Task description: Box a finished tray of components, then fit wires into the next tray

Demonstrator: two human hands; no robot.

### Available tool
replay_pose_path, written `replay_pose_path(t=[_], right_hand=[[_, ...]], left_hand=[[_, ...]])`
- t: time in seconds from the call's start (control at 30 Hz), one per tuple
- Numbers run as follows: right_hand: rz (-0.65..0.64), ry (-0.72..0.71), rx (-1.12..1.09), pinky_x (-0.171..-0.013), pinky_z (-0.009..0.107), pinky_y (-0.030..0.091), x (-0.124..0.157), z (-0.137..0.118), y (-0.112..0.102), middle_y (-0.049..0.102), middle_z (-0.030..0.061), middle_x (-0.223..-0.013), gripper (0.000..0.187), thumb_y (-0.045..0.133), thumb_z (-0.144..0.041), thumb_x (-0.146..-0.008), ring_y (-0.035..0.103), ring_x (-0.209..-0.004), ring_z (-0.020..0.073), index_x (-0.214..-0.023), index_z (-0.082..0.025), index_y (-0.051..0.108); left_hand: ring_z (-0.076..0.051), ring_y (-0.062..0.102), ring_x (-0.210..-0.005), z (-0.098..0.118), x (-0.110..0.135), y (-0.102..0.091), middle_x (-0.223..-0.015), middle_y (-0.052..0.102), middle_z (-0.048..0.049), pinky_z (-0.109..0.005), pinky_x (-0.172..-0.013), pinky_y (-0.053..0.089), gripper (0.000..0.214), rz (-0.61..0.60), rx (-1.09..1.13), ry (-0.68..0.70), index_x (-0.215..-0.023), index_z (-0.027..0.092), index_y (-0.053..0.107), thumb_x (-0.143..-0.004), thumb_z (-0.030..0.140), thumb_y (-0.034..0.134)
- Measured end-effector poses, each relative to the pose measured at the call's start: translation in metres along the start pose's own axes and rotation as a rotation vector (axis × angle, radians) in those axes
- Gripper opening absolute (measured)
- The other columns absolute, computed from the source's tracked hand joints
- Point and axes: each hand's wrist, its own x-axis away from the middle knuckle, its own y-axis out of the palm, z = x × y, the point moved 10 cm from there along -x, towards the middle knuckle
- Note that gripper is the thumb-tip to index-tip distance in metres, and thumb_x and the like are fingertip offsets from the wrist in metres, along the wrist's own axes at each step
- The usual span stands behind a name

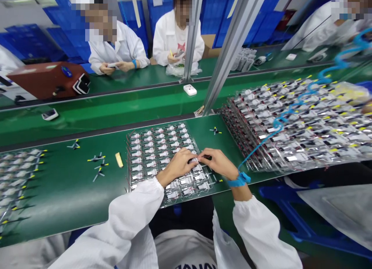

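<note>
My left hand (177, 166) and my right hand (219, 163) reach in from the bottom and meet over a rack of flat wired battery packs (157, 160) lying in rows on the green bench (72, 195). Their fingertips close together on one small pack (195, 160), and a black piece (207, 157) shows at my right fingertips. The fingers partly hide that pack, so its exact shape is unclear. White sleeves cover both forearms. A blue wrist strap (240, 180) circles my right wrist.
Small black parts with yellow tips (99, 158) lie left of the rack, beside a pale yellow strip (118, 159). Larger stacks of packs (293, 122) fill the right, and more (17, 180) sit left. A blue coiled cord (276, 125) runs rightward. Metal posts (232, 48) rise ahead; co-workers (116, 44) sit beyond.
</note>
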Motion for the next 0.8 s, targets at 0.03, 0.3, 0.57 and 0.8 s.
replay_pose_path(t=[0.03,0.3,0.57,0.8], right_hand=[[0.003,0.006,0.003,-0.079,0.033,0.048,0.0002,-0.0002,-0.0002,0.075,0.0048,-0.089,0.015,0.062,-0.027,-0.091,0.068,-0.084,0.0208,-0.087,-0.021,0.075],[0.04,0.06,0.017,-0.088,0.037,0.05,0.0053,0.0055,-0.0023,0.077,0.0036,-0.098,0.014,0.062,-0.03,-0.091,0.07,-0.093,0.0232,-0.093,-0.024,0.074],[0.02,-0.011,0.0,-0.083,0.034,0.05,0.0003,-0.002,-0.0005,0.074,0.0043,-0.088,0.013,0.062,-0.028,-0.09,0.069,-0.088,0.022,-0.085,-0.023,0.073],[0.003,0.024,0.097,-0.084,0.037,0.051,-0.0019,-0.0028,-0.0033,0.075,0.005,-0.091,0.013,0.064,-0.027,-0.089,0.07,-0.09,0.0238,-0.087,-0.024,0.076]], left_hand=[[-0.023,0.059,-0.088,-0.0007,0.0005,-0.0006,-0.085,0.067,-0.0068,-0.034,-0.081,0.045,0.024,0.006,-0.002,-0.002,-0.109,0.018,0.075,-0.097,0.035,0.063],[-0.023,0.059,-0.089,-0.0093,0.0049,-0.001,-0.084,0.068,-0.0059,-0.034,-0.082,0.046,0.028,0.043,0.013,-0.016,-0.114,0.021,0.074,-0.095,0.039,0.065],[-0.023,0.06,-0.089,-0.0044,0.0033,-0.0031,-0.085,0.068,-0.0068,-0.035,-0.083,0.047,0.027,0.03,0.018,-0.019,-0.112,0.019,0.076,-0.095,0.037,0.066],[-0.023,0.06,-0.09,-0.0053,0.0035,-0.0021,-0.087,0.067,-0.0057,-0.035,-0.083,0.047,0.024,0.02,0.004,-0.028,-0.109,0.02,0.074,-0.096,0.038,0.064]])
